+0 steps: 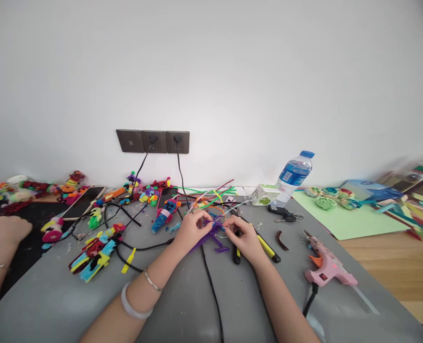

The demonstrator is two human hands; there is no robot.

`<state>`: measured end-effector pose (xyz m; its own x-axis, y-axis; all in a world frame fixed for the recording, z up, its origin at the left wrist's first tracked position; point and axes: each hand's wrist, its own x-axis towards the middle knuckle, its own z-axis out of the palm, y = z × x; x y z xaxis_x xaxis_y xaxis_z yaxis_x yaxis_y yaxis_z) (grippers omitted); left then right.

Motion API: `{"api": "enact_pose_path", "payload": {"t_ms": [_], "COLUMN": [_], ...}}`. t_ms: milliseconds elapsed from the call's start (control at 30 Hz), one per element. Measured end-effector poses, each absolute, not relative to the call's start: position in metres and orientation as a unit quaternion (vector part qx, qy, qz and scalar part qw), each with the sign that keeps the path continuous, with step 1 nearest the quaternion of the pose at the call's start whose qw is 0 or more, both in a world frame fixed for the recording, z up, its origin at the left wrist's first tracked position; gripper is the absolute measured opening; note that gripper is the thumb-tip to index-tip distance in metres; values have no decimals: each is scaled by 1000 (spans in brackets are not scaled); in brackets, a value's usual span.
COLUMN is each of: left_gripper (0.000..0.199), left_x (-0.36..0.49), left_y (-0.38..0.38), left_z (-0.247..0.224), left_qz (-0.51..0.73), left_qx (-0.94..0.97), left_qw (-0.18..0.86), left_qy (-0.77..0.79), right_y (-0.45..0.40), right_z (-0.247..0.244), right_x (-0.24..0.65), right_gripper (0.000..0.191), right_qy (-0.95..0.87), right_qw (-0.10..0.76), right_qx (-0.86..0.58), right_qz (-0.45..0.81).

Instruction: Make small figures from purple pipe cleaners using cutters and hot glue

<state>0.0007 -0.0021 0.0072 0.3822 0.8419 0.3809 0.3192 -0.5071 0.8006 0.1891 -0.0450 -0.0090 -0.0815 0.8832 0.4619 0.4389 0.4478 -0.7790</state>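
"Starting from the grip, what is held?"
"Purple pipe cleaners (214,231) are pinched by the left hand (194,230) and the right hand (243,234), over the grey table (179,295)."
"And beyond?"
"A pink glue gun (326,271) is laid to the right."

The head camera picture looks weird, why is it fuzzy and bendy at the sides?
Head view: the pile of things at the far right is smeared; the table edge bows and the bottle leans, probably from a wide lens; the wall is bright mid-picture, dimmer at the top corners; the purple stems tangle too finely to tell apart.
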Motion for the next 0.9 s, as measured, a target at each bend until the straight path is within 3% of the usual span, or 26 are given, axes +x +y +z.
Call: {"api": "enact_pose_path", "payload": {"t_ms": [900], "left_gripper": [6], "left_x": [0], "left_y": [-1], "left_z": [7], "left_qz": [404], "left_qx": [765], "left_qw": [338], "left_qy": [370], "right_y": [-45], "right_z": [-8], "right_x": [189], "right_gripper": [11], "right_qy": [-701], "right_qw": [481], "right_qx": [-468], "right_qz": [242]}}
